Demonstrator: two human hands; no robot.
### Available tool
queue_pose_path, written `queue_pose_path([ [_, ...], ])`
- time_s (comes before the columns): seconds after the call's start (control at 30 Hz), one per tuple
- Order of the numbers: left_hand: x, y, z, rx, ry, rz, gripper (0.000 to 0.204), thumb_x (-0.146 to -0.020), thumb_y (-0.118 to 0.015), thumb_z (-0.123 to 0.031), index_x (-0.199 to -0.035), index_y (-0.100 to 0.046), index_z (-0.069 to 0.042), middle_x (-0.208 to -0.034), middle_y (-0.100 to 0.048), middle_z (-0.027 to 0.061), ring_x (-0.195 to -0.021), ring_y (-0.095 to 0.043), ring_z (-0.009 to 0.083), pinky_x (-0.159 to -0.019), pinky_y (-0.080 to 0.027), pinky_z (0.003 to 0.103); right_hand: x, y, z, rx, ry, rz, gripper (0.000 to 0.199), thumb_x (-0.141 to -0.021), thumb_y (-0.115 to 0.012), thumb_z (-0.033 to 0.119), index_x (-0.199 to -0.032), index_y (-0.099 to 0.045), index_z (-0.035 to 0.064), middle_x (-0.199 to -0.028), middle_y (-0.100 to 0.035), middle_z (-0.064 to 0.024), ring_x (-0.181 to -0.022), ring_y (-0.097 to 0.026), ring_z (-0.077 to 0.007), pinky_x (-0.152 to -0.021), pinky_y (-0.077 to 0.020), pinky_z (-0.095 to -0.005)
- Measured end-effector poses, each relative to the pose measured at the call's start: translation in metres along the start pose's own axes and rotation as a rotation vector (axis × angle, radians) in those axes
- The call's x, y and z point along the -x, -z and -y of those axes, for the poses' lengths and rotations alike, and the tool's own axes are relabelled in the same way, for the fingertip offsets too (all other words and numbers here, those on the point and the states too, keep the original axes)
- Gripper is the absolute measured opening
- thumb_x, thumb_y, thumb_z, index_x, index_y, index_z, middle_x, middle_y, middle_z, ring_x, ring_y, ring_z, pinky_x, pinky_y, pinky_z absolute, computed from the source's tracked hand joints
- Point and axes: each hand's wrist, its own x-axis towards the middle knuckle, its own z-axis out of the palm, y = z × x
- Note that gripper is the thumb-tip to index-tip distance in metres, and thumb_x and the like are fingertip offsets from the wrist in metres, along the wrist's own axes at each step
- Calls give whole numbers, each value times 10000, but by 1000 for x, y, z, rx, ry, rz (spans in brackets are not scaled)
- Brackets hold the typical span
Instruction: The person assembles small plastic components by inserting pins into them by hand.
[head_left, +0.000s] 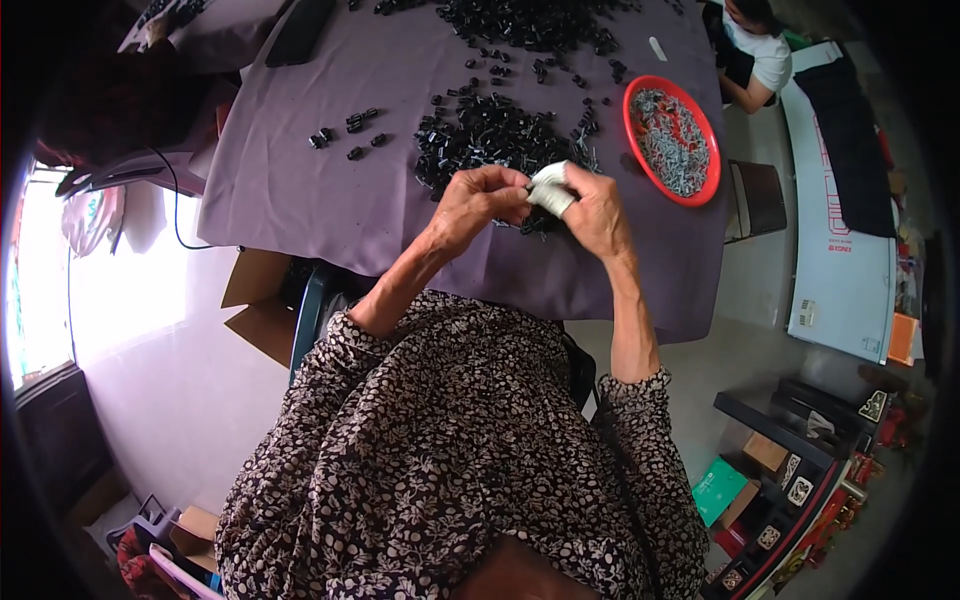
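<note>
While the left hand (pixel 478 205) pinches thumb and forefinger together, the right hand (pixel 600 217), with white wrapping (pixel 553 197) on its fingers, meets it tip to tip; both hold a small dark piece (pixel 530 188), mostly hidden between them. The hands are at the near edge of a heap of black plastic parts (pixel 480 135) on the purple-grey tablecloth (pixel 300 205), left of a red bowl (pixel 715 165) of silvery screws (pixel 672 150).

Pale glossy floor (pixel 150 370), bright light
</note>
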Motion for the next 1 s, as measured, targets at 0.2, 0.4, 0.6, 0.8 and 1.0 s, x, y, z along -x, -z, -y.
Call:
queue_pose_path([
  [0.2, 0, 11, -10, 116, -37, -95, 113, -792, -619, -77, -875, -588, -7, -798, -625, 61, -708, -602, 121, -661, -499, 240, -8, 37, -60, -114, -320, -139, 156, -801, -564, 63, -938, -617, 10, -771, -644, -48, -675, -591, -91, -632, -458, -225],
  [0.4, 2, 3, -13, 107, -38, -87, 132, -783, -630, -84, -882, -591, -6, -781, -612, 38, -690, -585, 101, -653, -483, 227, -38, 27, -92, 424, -114, -107, 199, -756, -584, 86, -949, -620, 50, -788, -613, -132, -683, -596, -236, -644, -458, -324],
  [0.6, -6, 4, -17, 62, -61, -75, 145, -812, -606, -97, -920, -571, -8, -809, -612, 50, -722, -579, 108, -683, -483, 235, -61, 14, -104, 656, -12, 31, 132, -705, -588, 76, -820, -580, 11, -787, -559, -163, -753, -556, -358, -656, -440, -419],
  [0.8, -13, -2, -17, 83, -61, -102, 147, -798, -607, -90, -914, -575, -5, -807, -613, 51, -709, -575, 106, -666, -476, 237, -64, 8, -102, 813, 221, 27, 104, -656, -560, 30, -745, -507, 23, -777, -568, -145, -744, -555, -326, -630, -410, -433],
  [1.0, -12, 5, -18, 90, -77, -168, 148, -805, -606, -100, -916, -581, -5, -815, -617, 57, -696, -572, 93, -663, -479, 226, -66, 14, -104, 707, 269, 32, 118, -645, -542, 13, -752, -492, 11, -772, -559, -151, -763, -539, -341, -661, -407, -438],
])
